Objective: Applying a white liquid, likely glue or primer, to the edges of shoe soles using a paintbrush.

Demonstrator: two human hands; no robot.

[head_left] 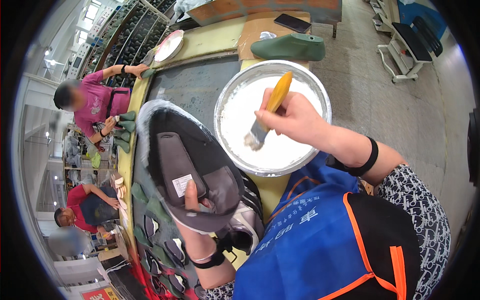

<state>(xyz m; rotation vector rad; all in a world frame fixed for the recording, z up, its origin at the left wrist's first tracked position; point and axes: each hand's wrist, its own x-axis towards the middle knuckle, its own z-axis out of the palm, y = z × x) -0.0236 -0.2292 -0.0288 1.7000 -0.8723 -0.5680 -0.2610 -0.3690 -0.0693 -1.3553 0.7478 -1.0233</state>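
My left hand (192, 202) grips a dark shoe upper (212, 142) by its heel end, the thumb pressed inside near a white label. The upper's opening faces up, its lower edge is coated pale, and most of my left fingers are hidden beneath it. In my right hand (297, 120) is a paintbrush (280, 92) with a yellow handle, its bristles pointing down over a metal basin (272, 172). White liquid (300, 147) fills much of the basin. The bristle tip looks wet with white; I cannot tell whether it touches the liquid.
A green shoe last (288, 47) and a black phone (292, 23) lie on cardboard beyond the basin. Several shoes on lasts (165, 250) sit along the belt at left. Two co-workers (102, 100) stand across it. A wheeled chair (412, 47) stands far right.
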